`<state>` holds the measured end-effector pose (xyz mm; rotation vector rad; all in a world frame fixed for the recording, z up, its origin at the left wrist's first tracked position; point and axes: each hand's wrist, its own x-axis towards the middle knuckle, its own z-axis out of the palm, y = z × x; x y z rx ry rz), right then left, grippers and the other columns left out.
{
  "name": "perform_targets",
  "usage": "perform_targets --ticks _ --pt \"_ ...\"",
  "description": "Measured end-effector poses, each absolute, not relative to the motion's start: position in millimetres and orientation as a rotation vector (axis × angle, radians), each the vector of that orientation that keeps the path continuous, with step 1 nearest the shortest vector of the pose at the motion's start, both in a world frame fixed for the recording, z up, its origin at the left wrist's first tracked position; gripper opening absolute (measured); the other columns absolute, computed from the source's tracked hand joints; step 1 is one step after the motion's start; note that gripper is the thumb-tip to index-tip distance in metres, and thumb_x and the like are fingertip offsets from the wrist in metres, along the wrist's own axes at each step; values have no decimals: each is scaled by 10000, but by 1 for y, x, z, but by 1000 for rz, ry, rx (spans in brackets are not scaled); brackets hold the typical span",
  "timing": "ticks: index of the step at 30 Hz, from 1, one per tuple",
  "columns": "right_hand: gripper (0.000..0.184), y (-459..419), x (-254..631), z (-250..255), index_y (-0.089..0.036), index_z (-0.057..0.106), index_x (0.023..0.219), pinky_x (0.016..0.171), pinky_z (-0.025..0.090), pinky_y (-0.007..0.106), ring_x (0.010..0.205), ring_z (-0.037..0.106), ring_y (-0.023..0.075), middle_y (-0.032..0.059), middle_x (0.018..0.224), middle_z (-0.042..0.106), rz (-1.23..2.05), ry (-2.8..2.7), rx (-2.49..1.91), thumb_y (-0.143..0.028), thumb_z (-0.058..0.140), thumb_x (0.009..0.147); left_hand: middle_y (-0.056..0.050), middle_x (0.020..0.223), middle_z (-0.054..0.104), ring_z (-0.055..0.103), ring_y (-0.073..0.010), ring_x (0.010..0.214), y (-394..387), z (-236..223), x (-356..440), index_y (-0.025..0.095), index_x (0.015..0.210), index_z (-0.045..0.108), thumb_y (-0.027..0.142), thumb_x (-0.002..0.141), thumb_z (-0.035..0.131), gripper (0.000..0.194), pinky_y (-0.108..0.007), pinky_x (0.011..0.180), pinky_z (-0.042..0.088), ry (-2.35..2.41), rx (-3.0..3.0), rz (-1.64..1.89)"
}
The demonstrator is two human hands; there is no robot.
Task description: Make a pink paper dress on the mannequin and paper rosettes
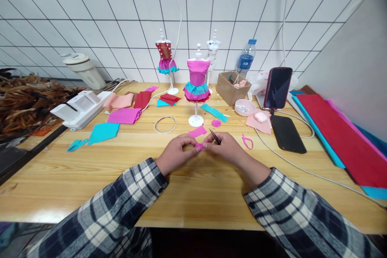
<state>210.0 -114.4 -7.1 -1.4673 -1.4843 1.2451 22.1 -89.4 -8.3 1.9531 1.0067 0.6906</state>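
Note:
Between the fingertips of both hands is a small gathered pink piece [199, 146], of cloth or crepe paper. My left hand [179, 151] pinches its left side, thumb towards me. My right hand [225, 149] pinches the right side and also keeps dark pointed tweezers [215, 137] in its grip, tips upward. Just beyond the fingers lie a flat pink strip [197, 131] and a round pleated pink rosette [216, 123]. A small mannequin [196, 120] stands behind them in a pink top [198, 72] and a tiered blue and pink skirt [196, 91]. A pink loop [247, 142] lies right of my right hand.
Two more mannequins [165, 54] stand by the tiled wall. At right are a cardboard box [231, 92], a pink dish of beads [244, 107], a bottle [246, 58], phones [288, 134] and a trailing cable [290, 164]. Coloured scraps [104, 132] and a metal ring [165, 130] lie left.

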Motion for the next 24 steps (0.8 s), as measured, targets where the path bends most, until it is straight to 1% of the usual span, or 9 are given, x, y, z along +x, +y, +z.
perform_targets --ticks 3,5,7,9,12,14,18,21,24 --pt "231 -110 220 -7 -167 644 718 508 296 229 522 399 99 -37 556 501 1135 -1556 -1479 -397 630 700 -68 925 693 627 -206 898 -89 -10 21 176 910 721 378 799 662 238 -326 854 469 1026 1942 683" --pt "231 -104 236 -7 -167 659 728 536 315 240 556 440 114 -16 602 553 947 -1616 -1554 -392 607 740 -80 1000 692 631 -214 940 -87 -13 20 182 1068 702 373 793 671 336 -337 878 467 1072 1943 670" --pt "244 -95 257 -9 -169 672 737 561 331 251 599 492 138 8 648 601 735 -1632 -1734 -404 611 758 -89 1035 682 633 -217 945 -85 -16 18 179 1168 665 371 800 662 415 -342 869 474 1117 1943 661" --pt "237 -87 276 -12 -184 702 790 582 345 260 639 550 161 23 694 653 624 -1621 -1943 -399 603 777 -94 1041 677 636 -216 939 -83 -18 16 171 1174 658 371 811 645 414 -344 858 482 1134 1945 668" --pt "251 -80 291 -18 -223 733 835 590 360 269 699 606 197 41 756 704 558 -1621 -2130 -432 602 784 -84 1011 683 639 -212 938 -82 -18 14 170 1108 680 355 821 631 344 -352 872 482 1122 1999 698" --pt "269 -80 292 -19 -247 743 877 586 364 276 749 629 222 55 811 724 458 -1672 -2224 -451 588 796 -74 988 690 636 -211 938 -81 -17 13 177 1065 694 333 825 626 294 -360 882 478 1120 2074 709" --pt "318 -84 288 -11 -284 726 1040 600 393 287 836 657 249 70 930 738 253 -1702 -2364 -435 523 847 -70 979 700 621 -221 945 -76 -15 9 190 989 722 288 845 600 214 -388 897 460 1151 2315 703" --pt "359 -86 289 -6 -282 704 1102 624 422 305 858 666 266 84 975 735 163 -1679 -2408 -429 462 882 -73 1029 708 610 -232 971 -67 -16 2 191 1032 719 255 886 540 240 -407 918 442 1155 2545 660" --pt "410 -88 291 -6 -282 627 1222 669 449 332 933 662 291 88 1082 717 133 -1687 -2388 -434 490 868 -76 1098 707 598 -248 1017 -57 -19 -6 185 1126 686 258 908 512 289 -420 943 426 1150 2702 551"
